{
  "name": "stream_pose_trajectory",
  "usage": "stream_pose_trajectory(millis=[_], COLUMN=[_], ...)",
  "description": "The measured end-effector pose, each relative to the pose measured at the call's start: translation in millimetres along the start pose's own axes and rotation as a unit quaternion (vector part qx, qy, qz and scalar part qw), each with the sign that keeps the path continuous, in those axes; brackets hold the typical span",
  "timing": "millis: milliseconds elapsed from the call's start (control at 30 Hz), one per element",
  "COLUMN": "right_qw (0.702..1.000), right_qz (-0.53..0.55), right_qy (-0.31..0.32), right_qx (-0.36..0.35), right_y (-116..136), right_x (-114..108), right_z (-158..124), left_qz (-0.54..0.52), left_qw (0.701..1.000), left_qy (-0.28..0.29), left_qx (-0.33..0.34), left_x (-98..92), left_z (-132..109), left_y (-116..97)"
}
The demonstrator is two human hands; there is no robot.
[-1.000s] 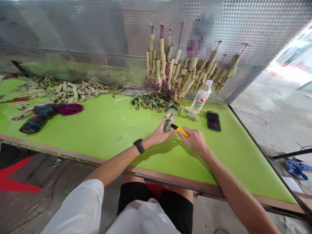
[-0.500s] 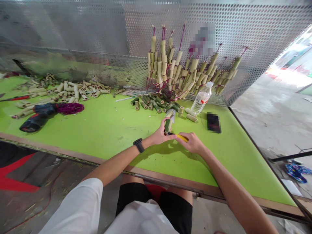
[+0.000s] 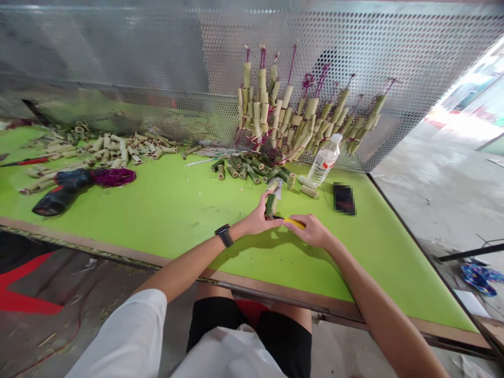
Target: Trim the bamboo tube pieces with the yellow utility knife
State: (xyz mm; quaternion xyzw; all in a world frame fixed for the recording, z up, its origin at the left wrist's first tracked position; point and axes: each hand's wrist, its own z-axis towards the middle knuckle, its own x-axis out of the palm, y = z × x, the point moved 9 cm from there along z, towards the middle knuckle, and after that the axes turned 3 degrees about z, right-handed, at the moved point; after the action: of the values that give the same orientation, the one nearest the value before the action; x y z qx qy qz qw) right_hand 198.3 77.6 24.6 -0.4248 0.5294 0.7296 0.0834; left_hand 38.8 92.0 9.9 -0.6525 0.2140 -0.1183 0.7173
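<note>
My left hand (image 3: pixel 259 216), a dark watch (image 3: pixel 224 234) on its wrist, is closed around a short piece of green bamboo (image 3: pixel 271 203). The bamboo stands roughly upright, with its lower end near my thumb. In my right hand (image 3: pixel 312 230) is a yellow utility knife (image 3: pixel 294 222), gripped by the handle. Its dark front end points left and meets the bamboo's lower end beside my left thumb; the blade itself is too small to make out. Both hands are just above the green tabletop (image 3: pixel 189 210).
Cut green bamboo pieces (image 3: pixel 252 167) lie beyond my hands. A clear bottle (image 3: pixel 324 160) and a blurred dark object (image 3: pixel 344 198) stand right. Left are a cordless drill (image 3: pixel 65 191), purple string (image 3: pixel 115 177) and pale bamboo pieces (image 3: pixel 122 147). Strung bamboo (image 3: pixel 260 105) hangs on a perforated metal panel (image 3: pixel 378 42).
My hands, the bamboo and the knife are in almost the same places. The knife has shifted very slightly to the right. The background sits slightly lower in view.
</note>
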Motion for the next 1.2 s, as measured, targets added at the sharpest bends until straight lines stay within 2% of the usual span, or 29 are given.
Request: stream_pose_trajectory(millis=[167, 333, 467, 533, 633, 867, 1000, 1200], right_qw=[1.0, 0.997, 0.989, 0.987, 0.99, 0.999, 1.0, 1.0], right_qz=[-0.007, -0.064, -0.106, -0.105, -0.094, -0.042, -0.013, -0.006], right_qy=[-0.002, -0.029, -0.103, -0.12, -0.103, -0.03, -0.01, 0.002], right_qx=[-0.003, 0.01, 0.023, 0.025, 0.01, -0.001, -0.009, 0.002], right_y=[-0.3, 3.1, 6.5, 7.0, 7.7, 0.2, -2.6, -7.9], right_x=[0.2, -1.9, -14.2, -17.5, -15.1, -1.6, 2.0, 4.4], right_z=[-0.1, -1.1, -2.5, -3.2, -3.2, -1.5, 0.3, 0.3], left_qz=[0.026, 0.037, 0.04, 0.027, -0.002, -0.014, 0.012, 0.072], left_qw=[0.999, 0.999, 0.996, 0.995, 0.998, 0.999, 1.0, 0.997], left_qy=[0.001, 0.004, -0.08, -0.094, -0.066, -0.032, 0.005, 0.011], left_qx=[0.019, 0.019, -0.003, -0.01, -0.008, 0.003, 0.012, 0.028], left_x=[-1.2, -0.9, -9.4, -8.5, -1.9, -1.1, 3.0, 1.5], left_z=[-0.1, -2.1, -3.5, -3.9, -2.6, -0.9, -1.2, -1.3], left_y=[-3.7, -12.0, -10.2, -8.7, -7.8, -3.8, -1.6, -5.3])
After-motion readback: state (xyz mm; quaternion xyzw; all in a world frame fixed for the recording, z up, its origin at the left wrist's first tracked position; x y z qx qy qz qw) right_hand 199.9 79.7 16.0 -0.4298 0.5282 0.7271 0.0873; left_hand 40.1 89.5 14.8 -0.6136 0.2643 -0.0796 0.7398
